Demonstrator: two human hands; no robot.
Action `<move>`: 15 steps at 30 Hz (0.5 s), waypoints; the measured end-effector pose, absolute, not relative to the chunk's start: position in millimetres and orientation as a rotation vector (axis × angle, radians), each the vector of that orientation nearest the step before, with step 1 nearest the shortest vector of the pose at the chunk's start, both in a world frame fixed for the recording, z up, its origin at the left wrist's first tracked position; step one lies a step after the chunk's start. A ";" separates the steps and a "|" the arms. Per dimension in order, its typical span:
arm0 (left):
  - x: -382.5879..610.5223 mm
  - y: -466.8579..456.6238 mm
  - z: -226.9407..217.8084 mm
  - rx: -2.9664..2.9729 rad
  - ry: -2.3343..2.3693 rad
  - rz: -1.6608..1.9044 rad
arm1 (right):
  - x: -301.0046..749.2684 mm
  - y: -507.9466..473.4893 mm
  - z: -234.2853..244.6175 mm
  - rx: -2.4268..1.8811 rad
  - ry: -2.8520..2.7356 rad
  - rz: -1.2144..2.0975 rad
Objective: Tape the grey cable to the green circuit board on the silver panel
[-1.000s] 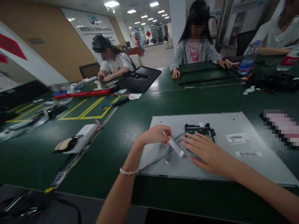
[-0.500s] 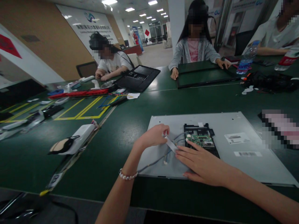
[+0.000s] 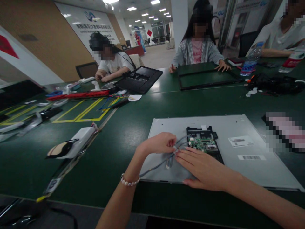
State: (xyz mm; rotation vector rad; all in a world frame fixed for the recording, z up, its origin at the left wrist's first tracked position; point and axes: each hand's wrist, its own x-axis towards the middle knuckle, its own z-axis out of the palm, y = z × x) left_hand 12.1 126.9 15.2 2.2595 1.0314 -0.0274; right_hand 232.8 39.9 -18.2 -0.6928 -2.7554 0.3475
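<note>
A grey metal display back panel (image 3: pixel 240 127) lies flat on the green table in front of me. A green circuit board (image 3: pixel 202 143) sits in a black frame on it, with grey cables (image 3: pixel 164 162) running off to the left. My left hand (image 3: pixel 158 144) is closed in a pinch on the cables near the board. My right hand (image 3: pixel 202 167) lies flat on the panel with fingers stretched out, its fingertips touching the cables beside my left hand. The white flat strip seen earlier is hidden under my hands.
A white device with a dark pad (image 3: pixel 71 144) lies to my left. Yellow floor-style markings (image 3: pixel 81 113) and red tools (image 3: pixel 78 94) sit further left. Three other people sit across the table with black screen parts (image 3: pixel 140 79). Bottles (image 3: pixel 250 63) stand at the far right.
My right hand slid left off the circuit board, uncovering it. My left hand closed down over the cables, and the white flat strip went out of sight between my hands.
</note>
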 end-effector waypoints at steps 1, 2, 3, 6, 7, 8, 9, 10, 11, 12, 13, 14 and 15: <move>12.2 127.3 14.4 2.264 1.024 -0.038 | 231.6 40.2 -18.9 -0.690 -2.760 0.339; 12.2 127.8 13.6 2.269 1.018 -0.049 | 230.3 40.6 -19.5 -0.685 -2.770 0.329; 12.0 128.4 12.7 2.273 1.014 -0.055 | 229.3 40.8 -20.1 -0.679 -2.781 0.318; 10.6 129.7 9.7 2.265 1.017 -0.052 | 227.5 40.5 -21.9 -0.666 -2.805 0.299; 10.0 129.9 8.6 2.258 1.028 -0.044 | 227.3 40.0 -22.5 -0.665 -2.807 0.297; 9.4 130.1 7.6 2.249 1.039 -0.034 | 227.2 39.3 -23.2 -0.666 -2.807 0.296; 9.0 130.2 6.7 2.241 1.049 -0.023 | 227.2 38.3 -23.8 -0.669 -2.806 0.294; 8.7 130.2 5.9 2.234 1.056 -0.015 | 227.1 37.3 -24.4 -0.672 -2.806 0.292; 8.4 130.3 5.3 2.230 1.061 -0.008 | 226.9 36.3 -24.8 -0.676 -2.806 0.290; 8.3 130.4 4.8 2.229 1.067 -0.004 | 226.5 35.2 -25.0 -0.681 -2.804 0.287; 8.1 130.7 4.6 2.230 1.074 -0.007 | 226.0 34.1 -25.0 -0.686 -2.803 0.285; 7.9 131.0 4.5 2.235 1.079 -0.018 | 225.4 33.0 -24.8 -0.691 -2.803 0.284; 7.6 131.4 4.7 2.242 1.083 -0.033 | 224.8 31.9 -24.4 -0.696 -2.803 0.285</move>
